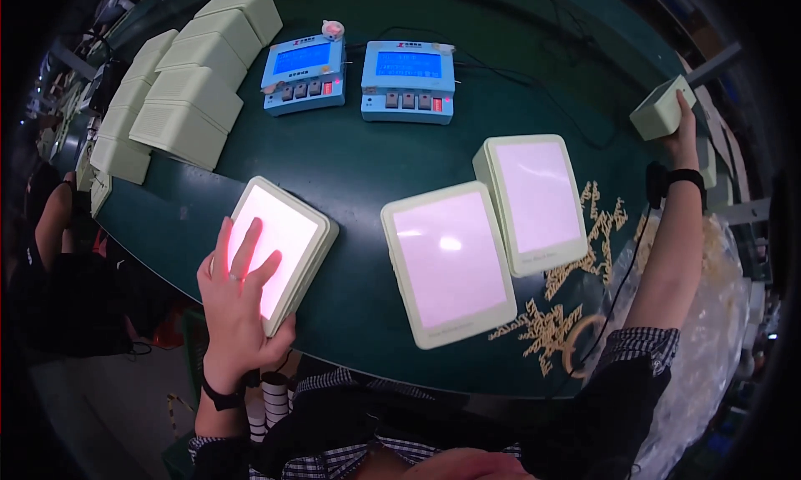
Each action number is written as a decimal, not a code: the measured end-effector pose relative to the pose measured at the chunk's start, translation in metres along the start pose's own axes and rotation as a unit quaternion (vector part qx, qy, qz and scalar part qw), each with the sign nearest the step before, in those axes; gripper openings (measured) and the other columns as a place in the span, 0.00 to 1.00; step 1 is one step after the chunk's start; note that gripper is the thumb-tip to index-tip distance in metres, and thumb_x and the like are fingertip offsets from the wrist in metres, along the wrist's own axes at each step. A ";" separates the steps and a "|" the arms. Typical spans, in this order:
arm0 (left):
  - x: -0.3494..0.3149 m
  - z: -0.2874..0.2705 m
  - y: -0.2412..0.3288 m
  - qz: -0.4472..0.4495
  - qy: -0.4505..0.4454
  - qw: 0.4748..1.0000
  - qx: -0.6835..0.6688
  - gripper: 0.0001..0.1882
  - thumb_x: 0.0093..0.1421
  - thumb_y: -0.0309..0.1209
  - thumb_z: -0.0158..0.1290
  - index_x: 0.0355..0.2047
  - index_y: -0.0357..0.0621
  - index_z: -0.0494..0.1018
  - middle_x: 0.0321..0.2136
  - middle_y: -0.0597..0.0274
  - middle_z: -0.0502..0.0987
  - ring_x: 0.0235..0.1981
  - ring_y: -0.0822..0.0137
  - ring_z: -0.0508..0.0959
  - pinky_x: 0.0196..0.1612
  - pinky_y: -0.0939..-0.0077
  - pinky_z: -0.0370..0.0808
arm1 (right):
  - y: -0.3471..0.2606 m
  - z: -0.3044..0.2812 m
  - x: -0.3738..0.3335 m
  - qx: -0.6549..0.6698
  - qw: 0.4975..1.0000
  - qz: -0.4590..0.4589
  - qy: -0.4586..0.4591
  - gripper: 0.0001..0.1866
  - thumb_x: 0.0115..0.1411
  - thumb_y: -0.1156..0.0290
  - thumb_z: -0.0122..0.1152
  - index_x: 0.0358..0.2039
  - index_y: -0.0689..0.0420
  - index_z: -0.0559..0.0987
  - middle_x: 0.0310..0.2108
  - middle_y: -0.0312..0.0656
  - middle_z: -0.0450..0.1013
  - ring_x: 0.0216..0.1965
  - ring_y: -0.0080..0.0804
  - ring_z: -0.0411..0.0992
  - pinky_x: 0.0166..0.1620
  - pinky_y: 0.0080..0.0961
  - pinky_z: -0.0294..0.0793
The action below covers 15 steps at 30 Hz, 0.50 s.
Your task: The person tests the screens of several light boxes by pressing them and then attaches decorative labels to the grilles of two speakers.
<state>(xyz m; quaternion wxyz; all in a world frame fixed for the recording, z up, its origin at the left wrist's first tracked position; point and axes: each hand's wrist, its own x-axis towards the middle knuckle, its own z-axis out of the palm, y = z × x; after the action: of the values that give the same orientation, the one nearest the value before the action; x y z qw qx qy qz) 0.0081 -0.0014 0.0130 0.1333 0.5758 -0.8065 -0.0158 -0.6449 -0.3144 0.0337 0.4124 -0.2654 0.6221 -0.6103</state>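
Note:
My left hand [238, 292] lies with fingers spread on the glowing white panel of a pale green box [313, 238], its thumb by the lower edge. That box sits turned at an angle near the table's front edge. Far to the right, my right hand [686, 130] is wrapped round a similar pale box [657, 113], whose front I cannot see. Between my arms are a box with a lit pinkish panel [450, 259] and, just behind it to the right, another lit box [538, 201], their sides touching or nearly so.
Two blue testers [304, 75] [407, 81] with screens and buttons stand at the back. Pale boxes [188, 113] are stacked in rows at the far left. Small tan letter-shaped pieces [551, 330], a tape roll [581, 346], a black cable [622, 292] and a clear plastic bag [709, 313] lie at right.

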 end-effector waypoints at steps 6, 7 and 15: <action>0.006 0.002 -0.001 0.007 0.008 1.000 -0.006 0.37 0.40 0.40 0.56 0.55 0.48 0.69 0.66 0.45 0.61 0.67 0.35 0.56 0.59 0.46 0.56 | 0.037 -0.072 0.121 0.045 0.997 -0.005 -0.060 0.32 0.65 0.46 0.54 0.61 0.55 0.68 0.54 0.44 0.72 0.55 0.43 0.71 0.57 0.42 0.70; 0.006 0.001 -0.001 -0.010 0.003 1.000 0.002 0.37 0.40 0.40 0.56 0.55 0.48 0.69 0.66 0.45 0.61 0.67 0.35 0.56 0.59 0.46 0.56 | 0.030 -0.083 0.127 0.046 0.997 0.003 -0.068 0.32 0.65 0.47 0.54 0.61 0.55 0.68 0.55 0.45 0.71 0.56 0.44 0.70 0.58 0.43 0.69; 0.002 0.005 -0.001 0.013 0.027 1.000 -0.006 0.36 0.43 0.39 0.57 0.56 0.50 0.69 0.65 0.49 0.61 0.66 0.37 0.57 0.57 0.46 0.58 | -0.067 -0.039 0.019 -0.072 0.990 -0.094 -0.083 0.30 0.68 0.51 0.47 0.63 0.60 0.64 0.59 0.55 0.64 0.61 0.53 0.62 0.64 0.49 0.59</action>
<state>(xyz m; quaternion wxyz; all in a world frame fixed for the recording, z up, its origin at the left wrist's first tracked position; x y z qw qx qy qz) 0.0072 -0.0043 0.0082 0.1592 0.5648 -0.8097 -0.0035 -0.6990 -0.3162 0.0919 0.3828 -0.4012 0.6001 -0.5765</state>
